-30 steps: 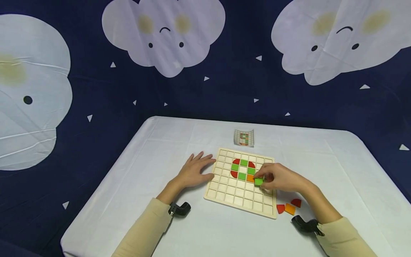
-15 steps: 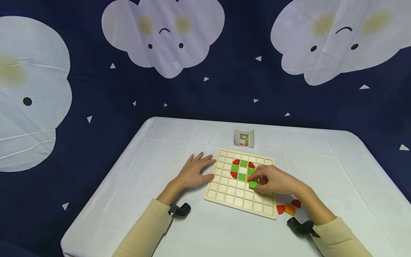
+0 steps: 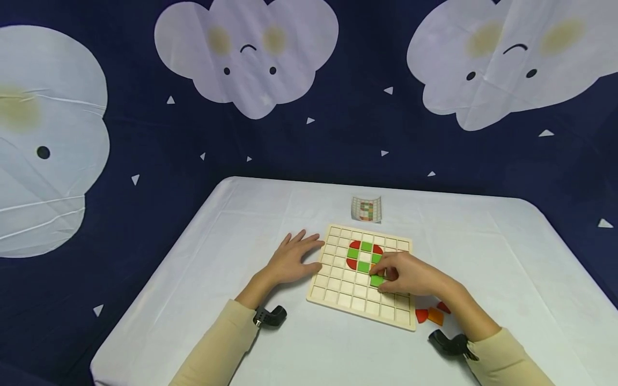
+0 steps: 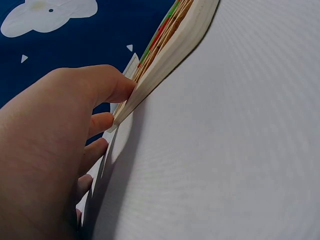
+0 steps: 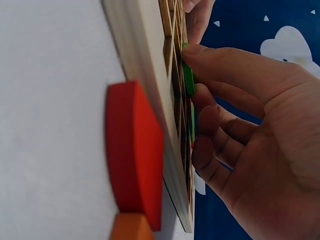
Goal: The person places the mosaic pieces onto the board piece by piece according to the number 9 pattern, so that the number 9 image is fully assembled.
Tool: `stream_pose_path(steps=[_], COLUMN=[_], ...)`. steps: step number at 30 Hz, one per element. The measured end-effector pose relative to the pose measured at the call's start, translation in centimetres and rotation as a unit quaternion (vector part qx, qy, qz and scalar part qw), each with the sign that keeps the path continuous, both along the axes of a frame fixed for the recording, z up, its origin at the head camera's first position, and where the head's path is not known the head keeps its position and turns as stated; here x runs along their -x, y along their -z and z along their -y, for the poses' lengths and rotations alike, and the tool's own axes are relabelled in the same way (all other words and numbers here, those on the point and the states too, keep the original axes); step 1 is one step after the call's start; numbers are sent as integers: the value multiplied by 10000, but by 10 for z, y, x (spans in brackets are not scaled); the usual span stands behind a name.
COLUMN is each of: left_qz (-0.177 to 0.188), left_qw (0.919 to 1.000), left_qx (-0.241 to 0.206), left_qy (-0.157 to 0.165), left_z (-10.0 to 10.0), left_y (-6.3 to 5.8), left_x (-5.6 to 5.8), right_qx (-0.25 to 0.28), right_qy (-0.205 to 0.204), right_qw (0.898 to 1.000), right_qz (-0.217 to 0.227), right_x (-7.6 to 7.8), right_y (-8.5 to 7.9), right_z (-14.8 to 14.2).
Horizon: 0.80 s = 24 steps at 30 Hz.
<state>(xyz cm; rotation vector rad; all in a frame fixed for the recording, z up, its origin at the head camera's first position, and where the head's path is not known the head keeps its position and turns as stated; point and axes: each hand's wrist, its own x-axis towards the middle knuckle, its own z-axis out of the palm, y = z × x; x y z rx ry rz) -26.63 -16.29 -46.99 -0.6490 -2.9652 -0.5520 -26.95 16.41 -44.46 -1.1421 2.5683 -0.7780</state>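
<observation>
A wooden grid board [image 3: 338, 292] lies on the table with red and green tiles set in a ring on it. My right hand [image 3: 410, 273] pinches a green square tile [image 3: 376, 281] between thumb and fingers, just below the ring; in the right wrist view that green tile [image 5: 188, 77] sits at the board's surface. An orange tile above it is mostly hidden by the fingers. My left hand [image 3: 292, 260] lies with spread fingers at the board's left edge. In the left wrist view, thumb and index fingertip of the left hand [image 4: 65, 125] touch the board's rim [image 4: 165, 67].
Right of the board lie a red quarter-round tile [image 3: 422, 315], an orange square tile [image 3: 435, 316] and another red tile [image 3: 443, 307], partly behind the right forearm. A small curled pattern card [image 3: 366, 209] stands behind the board on the white-covered table [image 3: 270, 209].
My right hand has moved left and slightly nearer with the green tile, from beside the orange tile to the cell below it. The left hand stays in place.
</observation>
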Motion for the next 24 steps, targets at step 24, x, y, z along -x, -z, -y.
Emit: stream_pose_path(steps=[24], left_qz=[12], left_qw=[10000], left_qx=[-36], left_qy=[26], left_z=[-1], left_y=[1], left_x=[0], right_qx=[46], right_qy=[-10], right_qw=[10000], right_qz=[-42], right_x=[-1], right_y=[3], right_z=[-4])
